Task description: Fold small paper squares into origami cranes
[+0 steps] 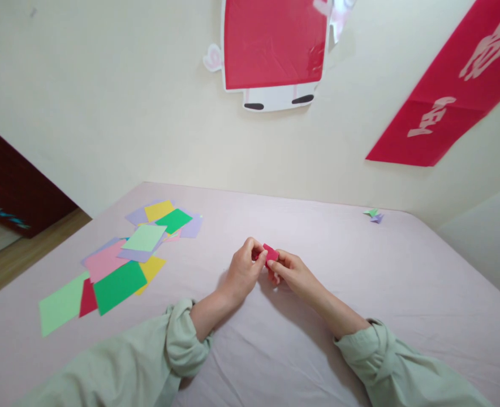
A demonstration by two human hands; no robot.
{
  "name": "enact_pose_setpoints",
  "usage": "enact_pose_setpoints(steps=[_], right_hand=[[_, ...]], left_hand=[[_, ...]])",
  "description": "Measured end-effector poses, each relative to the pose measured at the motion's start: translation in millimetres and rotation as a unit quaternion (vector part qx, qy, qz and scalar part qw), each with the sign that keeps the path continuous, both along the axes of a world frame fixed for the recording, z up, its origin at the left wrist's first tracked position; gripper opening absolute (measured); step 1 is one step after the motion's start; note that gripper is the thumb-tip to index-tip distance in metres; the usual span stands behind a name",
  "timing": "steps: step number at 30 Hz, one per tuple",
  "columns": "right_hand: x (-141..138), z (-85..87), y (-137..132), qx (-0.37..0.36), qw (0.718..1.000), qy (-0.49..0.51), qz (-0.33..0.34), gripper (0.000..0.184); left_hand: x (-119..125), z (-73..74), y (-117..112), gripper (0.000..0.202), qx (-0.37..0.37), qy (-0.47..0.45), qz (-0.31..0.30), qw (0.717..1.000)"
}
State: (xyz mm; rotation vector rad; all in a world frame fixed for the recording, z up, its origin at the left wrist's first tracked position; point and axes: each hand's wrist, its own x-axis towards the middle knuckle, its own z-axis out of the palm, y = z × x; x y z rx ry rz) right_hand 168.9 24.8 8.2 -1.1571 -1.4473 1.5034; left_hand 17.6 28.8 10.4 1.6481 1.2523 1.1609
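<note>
Between both hands, just above the middle of the bed-like surface, is a small folded piece of red paper [270, 252]. My left hand [246, 264] pinches its left side between thumb and fingers. From the right, my right hand [290, 269] grips the other side, thumb on the near face and fingers curled behind. The fingers cover parts of the paper, so its full folded shape cannot be made out. Both forearms come out of rolled light green sleeves.
Loose coloured paper sheets, such as a green sheet [120, 287] and a pink sheet [107, 261], overlap on the left. Small folded paper pieces [374, 215] lie at the far right. A pale pink cloth [318, 226] covers the surface, which meets a wall [169, 135].
</note>
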Motion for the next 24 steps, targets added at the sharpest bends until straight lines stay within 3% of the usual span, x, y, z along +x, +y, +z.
enact_pose_setpoints(steps=[7, 11, 17, 20, 24], right_hand=[[0.2, 0.9, -0.5, 0.031, 0.999, -0.011, -0.001, 0.036], [1.0, 2.4, -0.5, 0.04, 0.999, -0.032, -0.013, 0.033], [2.2, 1.1, 1.4, 0.037, 0.999, -0.023, -0.023, 0.029], [2.5, 0.4, 1.7, 0.032, 0.999, -0.019, -0.028, 0.029], [2.0, 0.6, 1.1, 0.031, 0.999, -0.023, -0.02, 0.025]], left_hand=[[3.6, -2.0, 0.8, 0.009, -0.015, -0.016, 0.017, 1.0], [5.4, -6.2, 3.8, 0.011, -0.046, -0.073, 0.003, 0.996], [3.6, -4.6, 4.1, 0.032, -0.129, -0.173, -0.021, 0.976], [3.5, -3.6, 3.3, 0.027, -0.155, -0.16, -0.056, 0.973], [4.2, -2.9, 1.6, 0.026, -0.171, -0.156, -0.05, 0.972]])
